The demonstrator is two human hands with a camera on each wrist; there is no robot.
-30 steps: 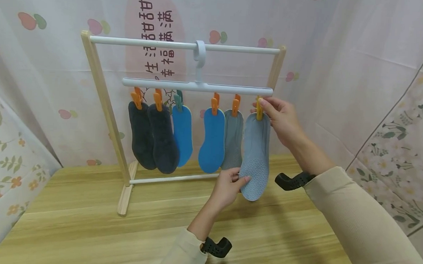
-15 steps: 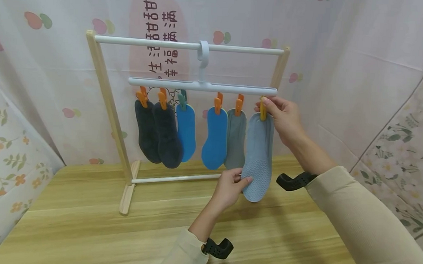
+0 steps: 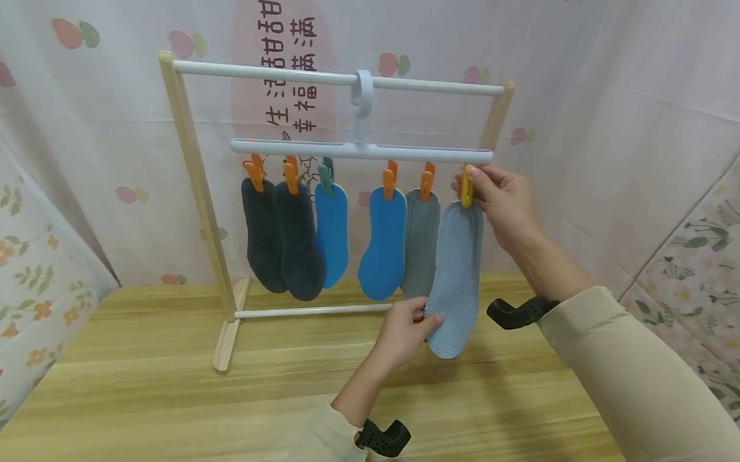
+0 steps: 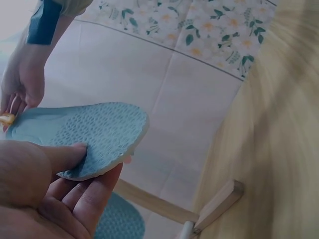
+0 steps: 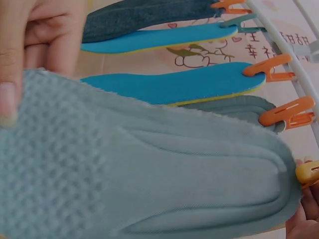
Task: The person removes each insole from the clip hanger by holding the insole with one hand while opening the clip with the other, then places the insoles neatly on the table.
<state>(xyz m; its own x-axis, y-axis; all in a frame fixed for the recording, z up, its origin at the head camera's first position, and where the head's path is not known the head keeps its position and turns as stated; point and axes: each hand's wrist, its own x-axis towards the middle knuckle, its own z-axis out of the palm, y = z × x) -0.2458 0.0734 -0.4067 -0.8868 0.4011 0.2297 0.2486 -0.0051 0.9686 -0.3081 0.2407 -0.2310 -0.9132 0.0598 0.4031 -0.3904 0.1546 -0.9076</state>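
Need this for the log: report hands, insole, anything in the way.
Left hand pinches front gray insole near bottom. Right hand pinches yellow clip at insole's top. Nothing visibly blocking; other gray insole hangs alongside.

Soft shadows, even light, dimmer wrist views

Behind the wood-grained table (image 3: 152, 401), we see a pale curtain (image 3: 597, 131) printed with fruit (image 3: 66, 33) and dark writing (image 3: 269, 27) on a pink patch (image 3: 247, 39); flowered cloth (image 3: 32, 292) hangs at both sides.
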